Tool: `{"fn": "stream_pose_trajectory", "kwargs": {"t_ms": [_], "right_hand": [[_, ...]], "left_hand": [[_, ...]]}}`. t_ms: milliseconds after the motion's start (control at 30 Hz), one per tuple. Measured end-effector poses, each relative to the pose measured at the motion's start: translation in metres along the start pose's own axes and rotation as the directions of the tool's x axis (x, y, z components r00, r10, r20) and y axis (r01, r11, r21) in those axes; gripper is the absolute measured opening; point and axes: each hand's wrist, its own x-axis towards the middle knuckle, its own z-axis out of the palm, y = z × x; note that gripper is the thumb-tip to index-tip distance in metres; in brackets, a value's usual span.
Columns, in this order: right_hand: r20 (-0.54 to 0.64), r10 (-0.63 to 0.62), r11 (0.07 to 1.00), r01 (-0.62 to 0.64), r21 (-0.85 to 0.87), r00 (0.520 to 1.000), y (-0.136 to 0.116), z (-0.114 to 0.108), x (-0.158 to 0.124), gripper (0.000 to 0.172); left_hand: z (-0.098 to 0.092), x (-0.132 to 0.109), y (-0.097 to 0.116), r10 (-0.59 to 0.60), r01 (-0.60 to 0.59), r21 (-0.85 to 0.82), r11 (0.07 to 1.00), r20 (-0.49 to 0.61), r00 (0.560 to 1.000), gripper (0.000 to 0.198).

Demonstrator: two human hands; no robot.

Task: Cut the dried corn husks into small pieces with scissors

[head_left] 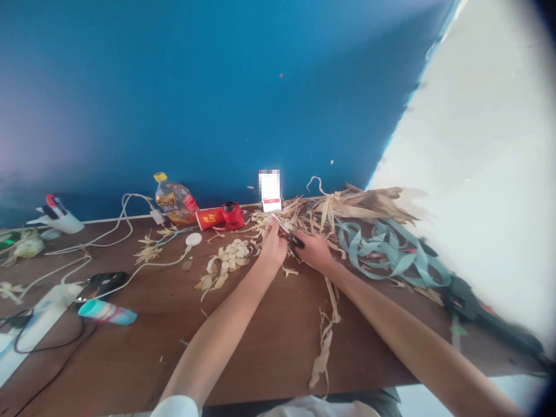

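My right hand (316,251) is closed around the black handles of a pair of scissors (297,239), whose blades point toward my left hand. My left hand (273,243) is closed in a pinch by the blade tips; whatever lies between its fingers is too small to make out. Dried husk strips (299,207) are heaped just behind both hands, and larger dried husks (373,204) lie to their right. A small pile of pale, rounded husk pieces (234,253) sits left of my left forearm. One long husk strip (322,356) trails toward the table's front edge.
A lit phone (271,194) leans at the blue wall. Left of it are a red roll (233,215), a red tube (209,218) and a bottle (174,202). Blue ribbon (369,252) and a black glue gun (463,298) lie right; a power strip (39,327) and cables lie left.
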Motion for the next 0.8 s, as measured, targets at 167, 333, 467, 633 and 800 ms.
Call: {"fn": "stream_pose_trajectory", "kwargs": {"t_ms": [167, 333, 467, 633, 800], "right_hand": [[-0.024, -0.012, 0.992, 0.015, 0.122, 1.000, 0.0029, 0.0026, 0.0018, 0.035], [-0.022, 0.005, 0.990, -0.002, 0.143, 1.000, 0.0047, 0.0031, 0.0030, 0.035], [-0.041, -0.014, 0.989, 0.020, 0.147, 0.999, 0.0056, 0.0035, 0.0023, 0.033], [-0.074, -0.018, 0.983, 0.032, 0.183, 0.997, 0.0078, 0.0051, 0.0019, 0.033], [-0.060, -0.028, 0.982, 0.039, 0.184, 0.998, 0.0084, 0.0043, 0.0035, 0.032]], "left_hand": [[-0.0010, 0.0004, 0.0004, 0.028, -0.027, -0.024, 0.999, 0.033, 0.999, 0.019], [-0.0018, 0.0001, 0.0016, 0.057, -0.058, -0.019, 0.998, -0.009, 0.998, 0.025], [-0.0038, 0.0000, 0.0004, 0.071, -0.071, 0.021, 0.997, 0.007, 0.997, 0.030], [-0.0064, -0.0006, -0.0028, 0.073, -0.078, 0.074, 0.994, 0.062, 0.995, 0.037], [-0.0064, -0.0036, -0.0008, 0.098, -0.100, 0.198, 0.975, 0.021, 0.995, 0.039]]}}
